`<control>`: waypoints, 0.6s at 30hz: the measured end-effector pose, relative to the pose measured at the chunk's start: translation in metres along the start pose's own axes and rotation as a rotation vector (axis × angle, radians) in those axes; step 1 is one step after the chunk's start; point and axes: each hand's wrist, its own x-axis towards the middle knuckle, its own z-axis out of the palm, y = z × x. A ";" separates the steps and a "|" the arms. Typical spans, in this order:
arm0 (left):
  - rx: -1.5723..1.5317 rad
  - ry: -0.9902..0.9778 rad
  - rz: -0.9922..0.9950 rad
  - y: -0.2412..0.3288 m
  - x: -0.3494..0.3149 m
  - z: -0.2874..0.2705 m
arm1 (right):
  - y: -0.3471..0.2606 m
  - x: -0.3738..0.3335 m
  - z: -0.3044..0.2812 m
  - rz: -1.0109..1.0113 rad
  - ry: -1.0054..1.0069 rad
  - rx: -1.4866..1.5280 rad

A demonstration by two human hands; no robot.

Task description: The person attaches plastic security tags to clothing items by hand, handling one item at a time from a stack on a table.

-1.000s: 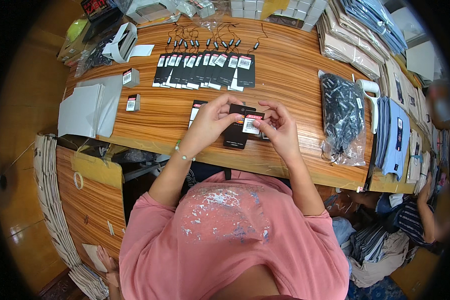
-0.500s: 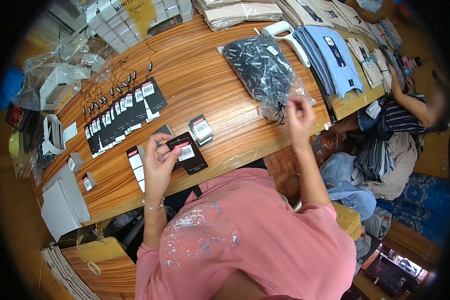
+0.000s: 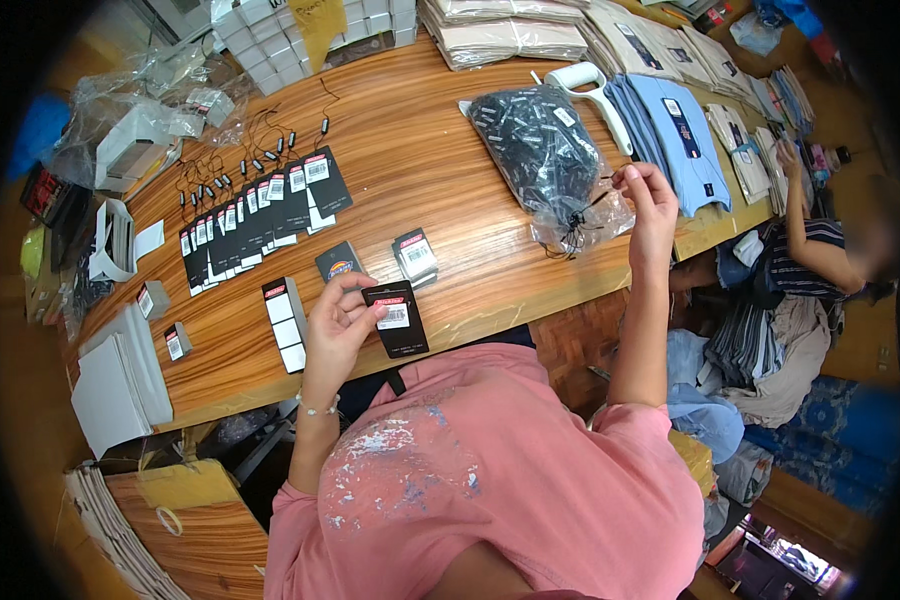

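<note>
My left hand [image 3: 334, 328] pinches a black hang tag [image 3: 403, 337] with a red-and-white barcode sticker, just above the table's near edge. My right hand [image 3: 650, 204] is raised at the right, thumb and fingertips closed on a thin black tag string [image 3: 599, 199]. That string runs back to a dark tangle at the mouth of a clear plastic bag [image 3: 536, 135] full of black strings with small tabs. Near my left hand lie a dark tag with a coloured logo [image 3: 339, 264], a small stack of stickers [image 3: 416, 257] and a stickered strip or stack [image 3: 285, 326].
Overlapping black tags [image 3: 260, 217] with strings lie in a row at the left. White boxes [image 3: 315, 35] stand behind. A white-handled roller [image 3: 602, 100] and folded shirts [image 3: 676, 130] sit at the right. Another person [image 3: 805, 240] works beyond them.
My right hand has drawn away from the bag's mouth to the right, pulling a black string out. My left hand still holds the hang tag. The view has shifted slightly.
</note>
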 end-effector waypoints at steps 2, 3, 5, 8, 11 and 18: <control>-0.009 -0.004 -0.009 0.000 -0.001 -0.003 | -0.007 0.008 0.004 -0.003 -0.041 0.093; -0.002 -0.004 -0.019 0.003 -0.001 -0.002 | -0.009 0.010 0.006 0.001 -0.058 0.171; 0.012 0.013 -0.029 0.014 -0.002 0.002 | -0.021 0.014 0.018 0.015 -0.116 0.330; 0.067 -0.085 -0.035 0.026 0.006 0.004 | -0.044 0.014 0.045 0.008 -0.224 0.433; 0.066 -0.185 0.013 0.044 0.016 0.015 | -0.061 0.018 0.069 -0.015 -0.326 0.356; 0.292 -0.289 0.359 0.062 0.054 0.036 | -0.077 0.006 0.129 0.116 -0.566 0.625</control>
